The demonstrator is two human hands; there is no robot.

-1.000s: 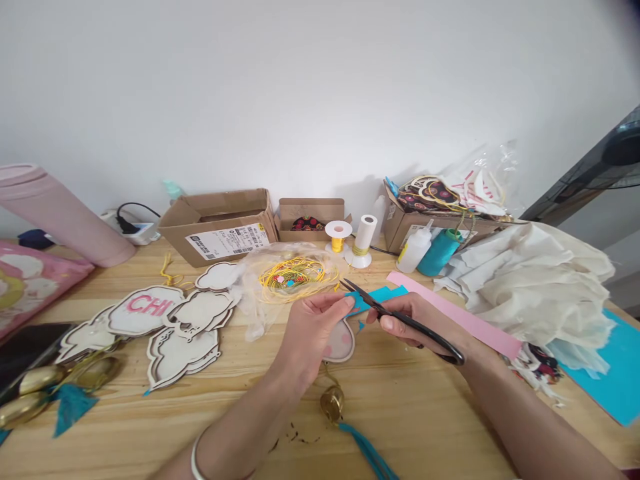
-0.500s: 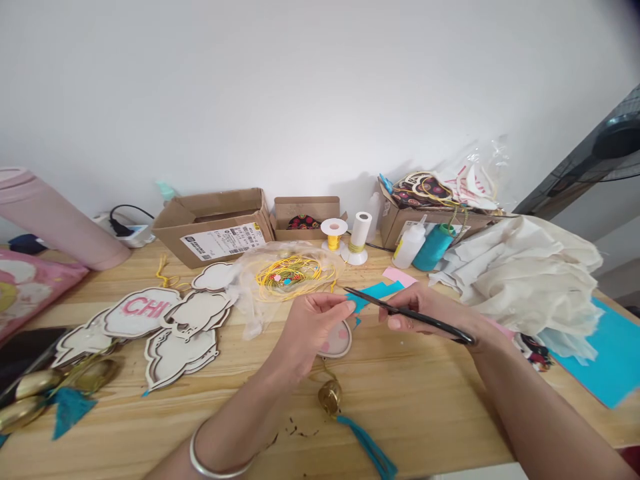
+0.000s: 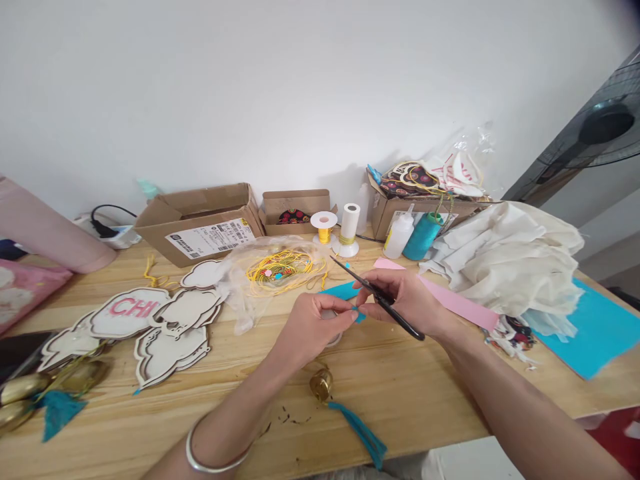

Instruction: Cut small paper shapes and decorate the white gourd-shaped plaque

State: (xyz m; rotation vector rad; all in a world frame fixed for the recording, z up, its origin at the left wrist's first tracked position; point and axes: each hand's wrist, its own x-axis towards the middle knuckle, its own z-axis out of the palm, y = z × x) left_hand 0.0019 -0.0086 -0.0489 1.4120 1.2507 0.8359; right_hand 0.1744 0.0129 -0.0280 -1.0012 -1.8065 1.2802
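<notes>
- Gently pinched a small blue piece (image 3: 359,317) with the thumb and finger of the left hand (image 3: 313,327), up above the wooden table (image 3: 410,400).
- Met that piece from the other side with the right hand (image 3: 400,300), and gripped black scissors (image 3: 400,320) there too, tucked against the palm.
- Could not tell how hard the right fingertips pressed on it.
- Pointed the scissors up and away, clear of the left hand; seemed a safe way to hold them.
- Seemed best to pinch only the edge, lightly, so as not to bend or rip so tiny a bit.
- Seemed wise to mind the sharp tips while using those same fingers.
- Had a blue strip (image 3: 339,291) just behind; could not tell whether lying flat or held.
- Worked over a round pale piece (image 3: 334,339), mostly hidden by the left hand.
- Had a gold bell (image 3: 321,385) and a blue tassel (image 3: 359,432) nearer the body.
- Had yellow cords (image 3: 260,272) in a clear bag (image 3: 245,317) farther back, and a pink strip (image 3: 460,305) off to the right.
</notes>
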